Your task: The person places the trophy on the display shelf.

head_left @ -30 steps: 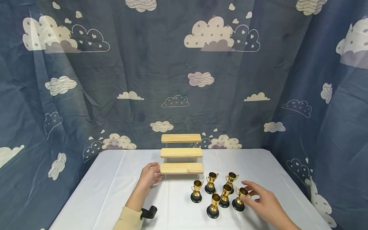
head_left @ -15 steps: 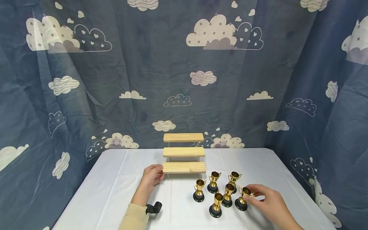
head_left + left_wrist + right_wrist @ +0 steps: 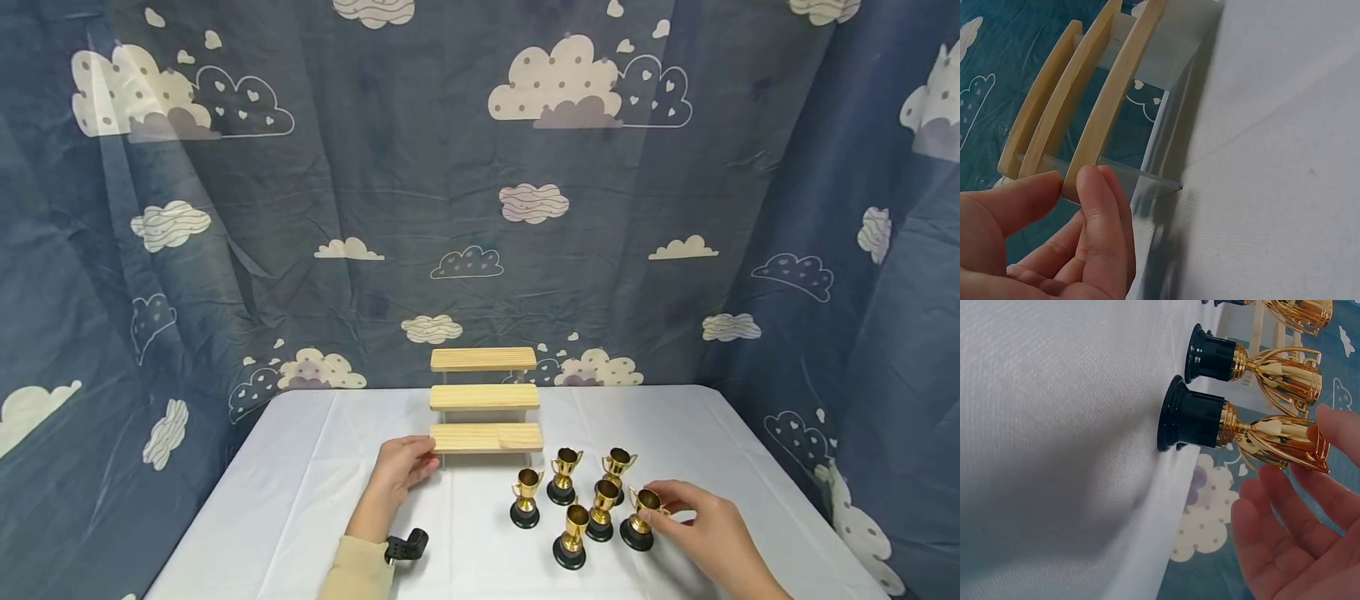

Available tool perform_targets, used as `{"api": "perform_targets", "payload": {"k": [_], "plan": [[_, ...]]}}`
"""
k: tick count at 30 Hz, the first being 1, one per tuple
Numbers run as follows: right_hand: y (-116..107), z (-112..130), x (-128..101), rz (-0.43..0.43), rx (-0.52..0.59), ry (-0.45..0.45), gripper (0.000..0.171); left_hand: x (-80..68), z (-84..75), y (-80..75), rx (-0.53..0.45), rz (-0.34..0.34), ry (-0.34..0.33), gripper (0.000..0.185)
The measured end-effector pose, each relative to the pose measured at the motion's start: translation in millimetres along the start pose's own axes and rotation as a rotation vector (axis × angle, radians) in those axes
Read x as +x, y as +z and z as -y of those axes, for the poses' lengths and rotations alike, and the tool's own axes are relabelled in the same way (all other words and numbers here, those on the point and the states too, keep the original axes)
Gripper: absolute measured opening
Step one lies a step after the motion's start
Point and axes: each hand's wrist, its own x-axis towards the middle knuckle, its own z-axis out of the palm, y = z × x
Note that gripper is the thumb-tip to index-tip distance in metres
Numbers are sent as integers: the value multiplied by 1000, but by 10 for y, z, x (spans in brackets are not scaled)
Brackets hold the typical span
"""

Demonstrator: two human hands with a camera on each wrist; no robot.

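A three-tier display stand [image 3: 486, 438] with pale wooden boards and clear side panels stands at the back of the table. My left hand [image 3: 403, 468] pinches the left end of its lowest board [image 3: 1110, 106] between thumb and fingers. Toward the right, several small gold trophy cups on black bases stand upright in a loose group. With thumb and fingers, my right hand [image 3: 701, 527] holds the rim and handle of the rightmost trophy cup [image 3: 1272, 434], whose base [image 3: 637, 536] is on the tablecloth. Another trophy cup [image 3: 1285, 378] stands just beside it.
A white cloth covers the table [image 3: 300, 500]. Dark blue curtains [image 3: 405, 208] with a cloud print hang behind and at both sides. The other cups, such as the leftmost trophy cup [image 3: 526, 498], stand between the held cup and the stand.
My left hand has closed in on the lowest board's left end and now pinches it. The right hand's fingers have drawn together on the rightmost trophy cup. The whole view has shifted slightly.
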Motion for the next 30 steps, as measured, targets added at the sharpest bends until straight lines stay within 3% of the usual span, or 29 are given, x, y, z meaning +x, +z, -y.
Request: {"api": "perform_targets", "payload": {"k": [12,21,30], "plan": [[-15,18,-33,-12,9,-4,43,28,-28,-62,-57,34,-42,26],[-41,18,-82,-14,34,6,41,40,14,-79,-107,52,-86,33],[-44,30,-77,-39,72,-14,38,-2,26,-87,-78,95,-22,32]]}}
